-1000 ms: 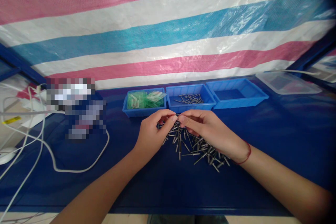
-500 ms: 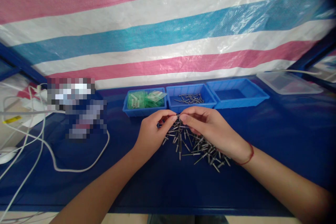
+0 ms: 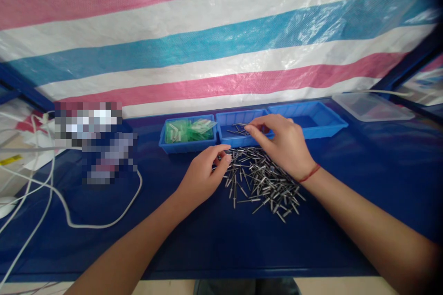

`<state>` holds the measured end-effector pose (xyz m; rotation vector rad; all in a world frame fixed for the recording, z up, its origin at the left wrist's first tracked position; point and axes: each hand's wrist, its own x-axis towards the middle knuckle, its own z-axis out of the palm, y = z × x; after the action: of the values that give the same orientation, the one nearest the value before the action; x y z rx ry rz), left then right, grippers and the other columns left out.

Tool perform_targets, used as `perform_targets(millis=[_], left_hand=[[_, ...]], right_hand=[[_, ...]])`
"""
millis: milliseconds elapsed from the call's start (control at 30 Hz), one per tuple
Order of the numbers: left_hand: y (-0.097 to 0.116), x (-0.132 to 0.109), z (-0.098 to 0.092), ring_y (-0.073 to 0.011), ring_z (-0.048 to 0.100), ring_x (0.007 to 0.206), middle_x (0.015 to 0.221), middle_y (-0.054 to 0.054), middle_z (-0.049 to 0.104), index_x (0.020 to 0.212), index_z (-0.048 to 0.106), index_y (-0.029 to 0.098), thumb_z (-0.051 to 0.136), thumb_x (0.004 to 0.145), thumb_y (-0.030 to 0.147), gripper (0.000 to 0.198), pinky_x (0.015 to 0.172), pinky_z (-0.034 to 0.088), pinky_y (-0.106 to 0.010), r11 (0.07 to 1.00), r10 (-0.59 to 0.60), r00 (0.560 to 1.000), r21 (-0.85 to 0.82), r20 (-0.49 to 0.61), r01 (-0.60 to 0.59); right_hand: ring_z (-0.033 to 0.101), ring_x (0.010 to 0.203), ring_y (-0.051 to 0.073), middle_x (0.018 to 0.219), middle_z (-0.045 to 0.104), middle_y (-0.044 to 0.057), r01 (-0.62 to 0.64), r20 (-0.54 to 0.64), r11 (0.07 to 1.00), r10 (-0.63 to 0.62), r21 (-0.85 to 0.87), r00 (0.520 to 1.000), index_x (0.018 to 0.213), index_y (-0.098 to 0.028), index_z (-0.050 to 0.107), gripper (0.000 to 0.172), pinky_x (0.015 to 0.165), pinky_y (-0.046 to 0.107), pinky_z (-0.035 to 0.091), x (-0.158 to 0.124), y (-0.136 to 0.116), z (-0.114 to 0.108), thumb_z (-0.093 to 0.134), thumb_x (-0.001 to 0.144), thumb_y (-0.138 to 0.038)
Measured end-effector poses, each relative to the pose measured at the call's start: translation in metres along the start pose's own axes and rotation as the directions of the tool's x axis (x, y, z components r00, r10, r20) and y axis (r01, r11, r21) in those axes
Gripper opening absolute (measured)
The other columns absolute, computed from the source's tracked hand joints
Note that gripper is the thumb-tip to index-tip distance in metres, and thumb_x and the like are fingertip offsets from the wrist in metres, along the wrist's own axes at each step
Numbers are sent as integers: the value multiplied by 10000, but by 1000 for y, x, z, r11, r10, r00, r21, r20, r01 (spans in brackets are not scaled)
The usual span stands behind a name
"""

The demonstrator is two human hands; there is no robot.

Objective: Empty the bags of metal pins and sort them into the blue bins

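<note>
A loose heap of blind rivets (image 3: 268, 179) lies on the blue table in front of the bins. My left hand (image 3: 204, 168) is at the left edge of this heap, its thumb and index finger slightly apart with nothing seen between them. Over the middle blue bin (image 3: 226, 141), my right hand (image 3: 285, 140) has thumb and index finger pinched together, with what looks like a rivet at their tips. More rivets (image 3: 238, 128) lie inside that bin, partly hidden behind the right hand.
The left blue bin (image 3: 168, 148) contains green plastic packets (image 3: 194, 131). To the right stands another blue bin (image 3: 327, 133), with a clear plastic lid (image 3: 374, 107) beyond it. White cables (image 3: 104, 226) trail across the left side. A striped sheet (image 3: 214, 69) hangs behind.
My hands have moved apart from their shared pinch over the heap. The right hand has gone up and forward to the middle bin; the left has stayed by the heap, its fingertips parted.
</note>
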<state>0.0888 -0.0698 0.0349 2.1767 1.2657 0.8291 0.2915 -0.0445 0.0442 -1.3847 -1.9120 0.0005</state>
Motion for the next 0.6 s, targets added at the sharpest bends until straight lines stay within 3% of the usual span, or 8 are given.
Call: perform_targets(millis=[100, 233, 333, 400, 500, 600], left_hand=[[-4, 0, 0, -176, 598, 898, 971, -46, 656, 1100, 600, 189, 443, 910, 185, 247, 830, 460, -303, 993, 72, 996, 86, 54, -76], [-10, 1, 0, -185, 589, 939, 991, -38, 661, 1058, 615, 186, 404, 831, 34, 345, 854, 456, -321, 980, 123, 986, 145, 113, -138], [-12, 1, -1, -186, 589, 940, 995, -38, 663, 1049, 623, 180, 405, 835, 39, 337, 864, 454, -324, 979, 117, 988, 153, 105, -132], [-12, 2, 0, -187, 588, 946, 1004, -37, 665, 1033, 631, 177, 414, 855, 60, 305, 872, 450, -324, 980, 120, 988, 150, 101, -134], [-12, 1, 1, -189, 589, 947, 1007, -37, 670, 1022, 638, 177, 427, 887, 107, 260, 878, 446, -324, 980, 126, 988, 146, 88, -138], [-11, 0, 1, -190, 589, 938, 1000, -34, 673, 1006, 644, 184, 434, 896, 122, 244, 866, 444, -321, 978, 131, 987, 151, 91, -144]], right_hand=[[586, 861, 233, 866, 682, 54, 5, 29, 985, 0, -173, 1000, 905, -200, 665, 279, 774, 358, 316, 3, 7, -3, 479, 908, -408], [566, 749, 172, 774, 639, 47, 143, 136, 989, -136, -44, 981, 818, -174, 641, 259, 715, 307, 357, -1, 0, -15, 446, 914, -315], [540, 687, 146, 718, 599, 29, 318, 337, 947, -314, 46, 888, 766, -178, 631, 203, 664, 279, 374, -7, -5, -18, 467, 875, -227], [546, 701, 152, 727, 600, 32, 385, 441, 923, -348, 5, 827, 759, -178, 640, 190, 675, 287, 376, -9, -5, -13, 480, 860, -198], [563, 732, 170, 757, 610, 51, 415, 526, 907, -317, -76, 789, 770, -166, 660, 202, 692, 303, 381, -11, -4, -3, 487, 869, -197], [575, 753, 179, 772, 610, 66, 394, 561, 914, -275, -100, 781, 796, -157, 677, 234, 690, 302, 389, -11, -4, 2, 469, 894, -202]])
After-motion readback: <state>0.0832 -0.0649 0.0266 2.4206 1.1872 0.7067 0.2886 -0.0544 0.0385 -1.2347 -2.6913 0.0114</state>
